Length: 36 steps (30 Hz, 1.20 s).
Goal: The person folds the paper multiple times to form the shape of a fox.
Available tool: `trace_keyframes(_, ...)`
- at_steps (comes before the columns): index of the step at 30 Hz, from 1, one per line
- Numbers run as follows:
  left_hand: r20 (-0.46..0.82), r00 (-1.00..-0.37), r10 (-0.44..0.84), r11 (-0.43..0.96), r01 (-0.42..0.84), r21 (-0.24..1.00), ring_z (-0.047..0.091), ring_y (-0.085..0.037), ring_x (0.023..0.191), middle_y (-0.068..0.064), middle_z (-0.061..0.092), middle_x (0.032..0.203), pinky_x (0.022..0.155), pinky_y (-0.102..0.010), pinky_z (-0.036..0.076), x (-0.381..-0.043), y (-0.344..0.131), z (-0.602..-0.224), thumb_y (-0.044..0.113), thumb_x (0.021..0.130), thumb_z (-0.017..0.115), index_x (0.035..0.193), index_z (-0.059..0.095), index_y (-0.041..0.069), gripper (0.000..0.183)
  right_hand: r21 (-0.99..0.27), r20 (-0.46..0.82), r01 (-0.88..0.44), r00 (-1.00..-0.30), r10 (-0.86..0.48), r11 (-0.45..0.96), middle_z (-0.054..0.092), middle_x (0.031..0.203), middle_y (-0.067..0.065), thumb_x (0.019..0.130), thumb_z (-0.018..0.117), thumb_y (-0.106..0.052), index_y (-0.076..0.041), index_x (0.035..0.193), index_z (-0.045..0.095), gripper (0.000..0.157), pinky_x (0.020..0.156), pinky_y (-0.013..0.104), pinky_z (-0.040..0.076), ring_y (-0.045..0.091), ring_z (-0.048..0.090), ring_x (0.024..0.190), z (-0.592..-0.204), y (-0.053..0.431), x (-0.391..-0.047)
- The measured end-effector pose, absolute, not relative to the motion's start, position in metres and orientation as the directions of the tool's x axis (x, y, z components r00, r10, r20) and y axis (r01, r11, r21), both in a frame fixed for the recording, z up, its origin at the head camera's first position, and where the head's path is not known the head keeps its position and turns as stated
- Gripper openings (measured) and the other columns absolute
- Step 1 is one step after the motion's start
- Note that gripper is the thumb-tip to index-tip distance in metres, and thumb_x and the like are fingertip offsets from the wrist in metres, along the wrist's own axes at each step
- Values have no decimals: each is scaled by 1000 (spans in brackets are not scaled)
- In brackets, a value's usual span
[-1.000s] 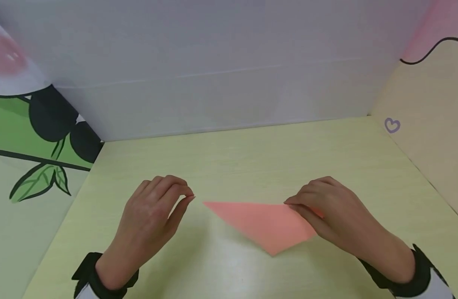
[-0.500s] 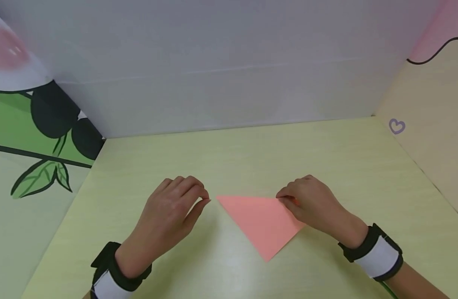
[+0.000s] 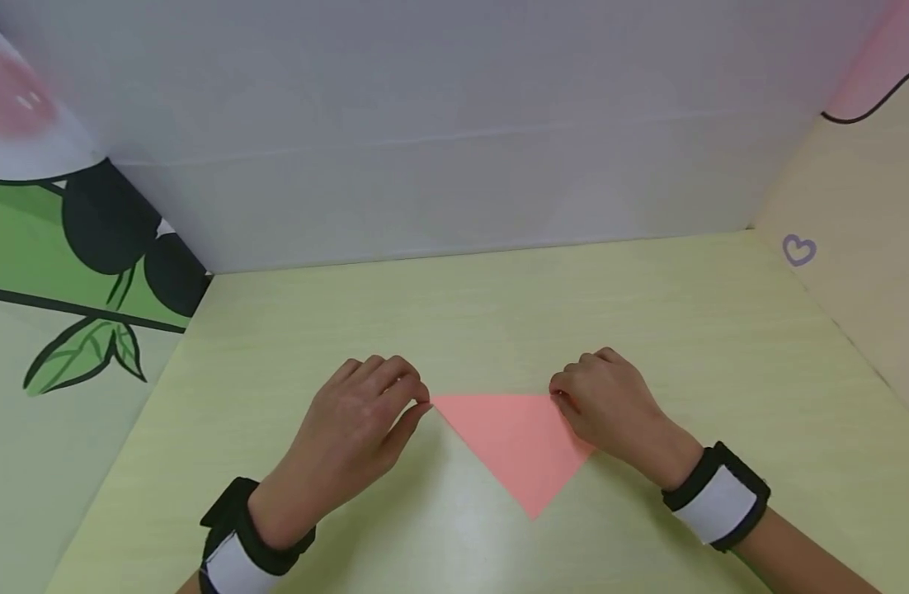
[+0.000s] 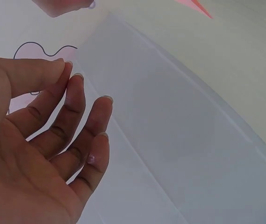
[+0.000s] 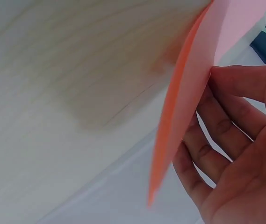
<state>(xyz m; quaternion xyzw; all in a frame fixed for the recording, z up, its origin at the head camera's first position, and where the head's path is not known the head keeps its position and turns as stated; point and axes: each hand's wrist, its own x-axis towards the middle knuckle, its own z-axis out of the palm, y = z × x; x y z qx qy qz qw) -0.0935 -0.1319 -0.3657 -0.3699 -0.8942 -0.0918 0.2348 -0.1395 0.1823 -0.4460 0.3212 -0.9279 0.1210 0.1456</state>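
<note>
In the head view, a folded pink paper triangle shows a straight top edge and a corner toward the person. My right hand pinches it at its upper right and hides that part. The right wrist view shows my right hand with the thumb at the folded paper's edge, its layers slightly apart. In the head view, my left hand has its fingertips beside the left corner. The left wrist view shows this left hand's thumb and forefinger together with nothing between them, the paper tip apart.
A pale wood-grain table lies under both hands. Behind it stands a grey-white panel. Painted panels flank the left side and the right side. Both wrists wear black and white straps.
My left hand has moved right to beside the paper's left corner. My right hand has shifted left, still pinching the paper. The triangle now lies more squarely, its near corner pointing toward the person.
</note>
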Motion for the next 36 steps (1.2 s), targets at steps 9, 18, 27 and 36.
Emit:
trace_keyframes(9, 434, -647, 627, 716, 698, 7, 57, -16, 79, 4, 62, 94, 70, -31, 44, -94, -130, -373, 12, 91, 76, 92, 69, 13, 7, -32, 426, -629, -712, -559, 777, 53, 63, -6, 83, 77, -3, -15, 70, 66, 21, 67, 31, 42, 16, 50, 63, -457, 178, -139)
trace_keyframes(18, 398, -646, 651, 709, 706, -15, 53, -15, 75, 6, 60, 90, 70, -29, 42, -96, -119, -382, 9, 80, 85, 89, 67, 16, 21, -19, 496, -635, -677, -544, 772, 56, 67, -2, 80, 79, -3, -12, 73, 67, 16, 64, 31, 42, 18, 51, 63, -461, 180, -137)
trace_keyframes(27, 374, -628, 683, 681, 732, -16, 52, -15, 74, 6, 61, 88, 69, -28, 42, -94, -111, -392, 10, 81, 85, 89, 68, 17, 20, -91, 520, -713, -629, -577, 695, 69, 83, -1, 80, 81, -4, -11, 88, 75, 12, 86, 39, 52, 21, 64, 82, -447, 205, -118)
trace_keyframes(36, 306, -573, 761, 611, 790, -41, 53, -13, 78, 7, 61, 90, 72, -27, 44, -86, -100, -404, 18, 84, 84, 89, 68, 19, 17, -29, 597, -833, -458, -659, 553, 71, 87, -1, 111, 33, -24, -9, 90, 74, 48, 88, 39, 52, 20, 66, 83, -444, 227, -86)
